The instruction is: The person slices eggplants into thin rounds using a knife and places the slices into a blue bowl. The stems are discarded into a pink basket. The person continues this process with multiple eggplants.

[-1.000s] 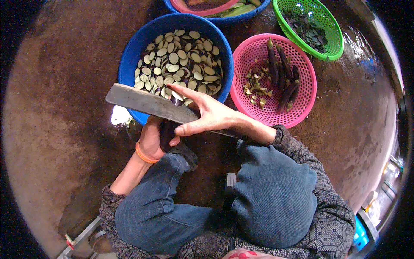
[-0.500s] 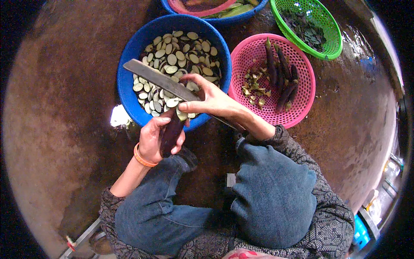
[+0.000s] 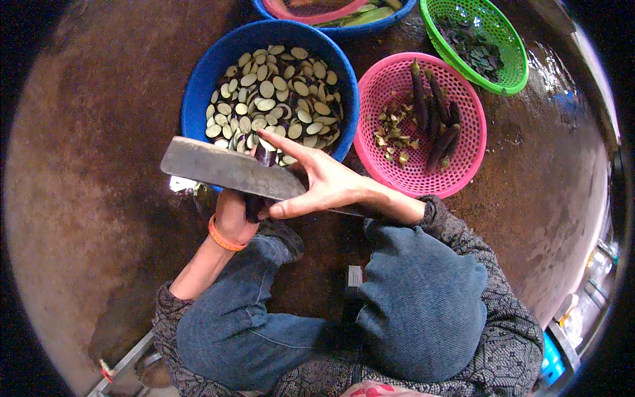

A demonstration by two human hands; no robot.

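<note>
My left hand [image 3: 236, 215], with an orange band at its wrist, is closed round a dark purple eggplant [image 3: 266, 156]. The cut pale end of the eggplant points up toward the blue basin. A wide grey knife [image 3: 225, 167] lies across it and hides part of my left fingers. My right hand [image 3: 317, 182] straddles the knife's blade, thumb on the near side, fingers on the far side by the eggplant's cut end. The knife's far right part runs beneath my right wrist. Beyond my hands, the blue basin [image 3: 192, 99] holds many oval eggplant slices [image 3: 266, 89].
Right of the basin stands a pink colander [image 3: 477, 126] with several whole eggplants [image 3: 433, 116] and trimmed bits. A green colander [image 3: 519, 73] with dark leaves is behind it. Another blue basin [image 3: 337, 30] sits at the top. My bent knees [image 3: 423, 291] are close below my hands.
The knife has come nearer to me and turned, so more of its flat side shows, now across the eggplant. My right hand moved down with it. The view shifted slightly.
</note>
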